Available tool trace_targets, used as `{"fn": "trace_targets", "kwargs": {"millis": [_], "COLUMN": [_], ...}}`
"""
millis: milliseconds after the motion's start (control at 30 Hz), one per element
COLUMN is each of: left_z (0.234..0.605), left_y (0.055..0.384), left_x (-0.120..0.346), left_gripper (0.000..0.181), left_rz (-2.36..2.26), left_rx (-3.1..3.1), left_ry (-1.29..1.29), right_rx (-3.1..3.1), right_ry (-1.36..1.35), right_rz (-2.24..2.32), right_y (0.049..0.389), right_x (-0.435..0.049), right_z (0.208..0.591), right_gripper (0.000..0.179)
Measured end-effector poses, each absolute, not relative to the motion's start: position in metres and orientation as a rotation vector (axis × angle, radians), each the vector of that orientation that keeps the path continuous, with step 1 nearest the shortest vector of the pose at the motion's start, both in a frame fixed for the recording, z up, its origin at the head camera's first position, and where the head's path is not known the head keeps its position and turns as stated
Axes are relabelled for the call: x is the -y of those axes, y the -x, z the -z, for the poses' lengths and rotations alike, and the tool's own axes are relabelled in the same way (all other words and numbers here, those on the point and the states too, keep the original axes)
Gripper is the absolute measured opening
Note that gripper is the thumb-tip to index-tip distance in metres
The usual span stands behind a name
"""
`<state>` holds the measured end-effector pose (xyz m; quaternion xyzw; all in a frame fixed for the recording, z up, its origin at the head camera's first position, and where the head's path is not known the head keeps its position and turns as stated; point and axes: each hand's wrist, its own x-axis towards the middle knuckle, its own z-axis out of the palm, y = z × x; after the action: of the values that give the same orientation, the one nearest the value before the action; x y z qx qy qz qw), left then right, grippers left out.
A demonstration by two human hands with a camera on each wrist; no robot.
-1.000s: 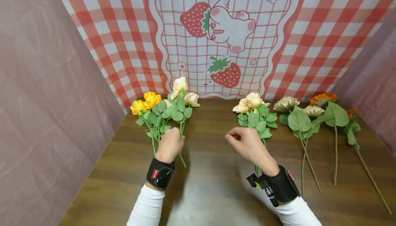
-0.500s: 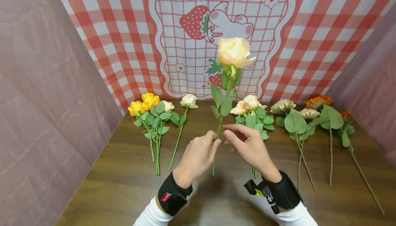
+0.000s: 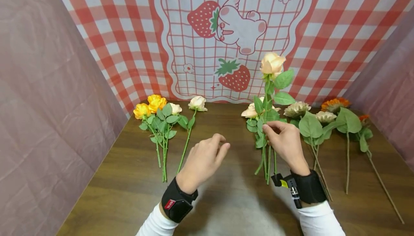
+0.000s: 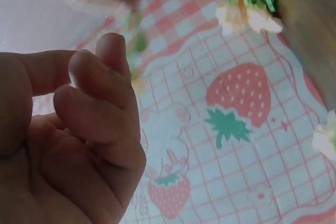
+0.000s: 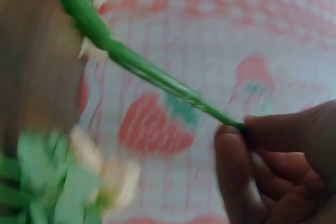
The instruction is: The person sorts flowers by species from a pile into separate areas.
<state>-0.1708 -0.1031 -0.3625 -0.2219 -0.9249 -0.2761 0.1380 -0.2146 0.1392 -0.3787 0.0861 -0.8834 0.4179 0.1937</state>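
My right hand (image 3: 286, 144) pinches the green stem of a peach rose (image 3: 271, 63) between thumb and fingers. The bloom stands upright against the cloth, above a bunch of peach roses (image 3: 249, 112) lying on the table. In the right wrist view the stem (image 5: 152, 74) runs slantwise from the fingertips to the upper left. Over the table's middle is my left hand (image 3: 203, 158), holding nothing, its fingers loosely bent. The left wrist view shows those fingers (image 4: 97, 98) with nothing between them. Beyond the left hand lies a single white rose (image 3: 197, 103).
Yellow roses (image 3: 156, 102) and another pale rose (image 3: 175, 109) lie at the left. To the right are pale daisy-like flowers (image 3: 297, 109) and orange ones (image 3: 334, 104) with long stems. A red checked cloth (image 3: 129, 31) hangs behind the wooden table (image 3: 129, 200).
The left hand lifted a peach rose from the left group and brought it to the middle. The right hand took it and moved right over the peach bunch; the left hand let go.
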Motion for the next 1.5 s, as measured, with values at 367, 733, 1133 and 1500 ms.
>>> {"fn": "trace_targets", "kwargs": {"millis": [367, 733, 1133, 1500], "left_z": [0.357, 0.358, 0.361, 0.36], "left_y": [0.171, 0.17, 0.169, 0.168], "left_x": [0.109, 0.108, 0.106, 0.104], "left_gripper": [0.016, 0.016, 0.017, 0.018], "left_rz": [0.788, 0.759, 0.713, 0.689], "left_rx": [2.687, 2.706, 2.735, 2.746], "left_ry": [0.613, 0.62, 0.605, 0.611], "right_rx": [2.904, 2.992, 3.03, 3.093], "right_ry": [-0.29, -0.136, -0.146, -0.193], "right_rz": [-1.12, -1.184, -1.124, -1.007], "right_y": [0.237, 0.242, 0.243, 0.24], "right_x": [-0.142, -0.139, -0.139, -0.136], "right_z": [0.427, 0.45, 0.452, 0.445], "right_gripper": [0.017, 0.016, 0.022, 0.04]}}
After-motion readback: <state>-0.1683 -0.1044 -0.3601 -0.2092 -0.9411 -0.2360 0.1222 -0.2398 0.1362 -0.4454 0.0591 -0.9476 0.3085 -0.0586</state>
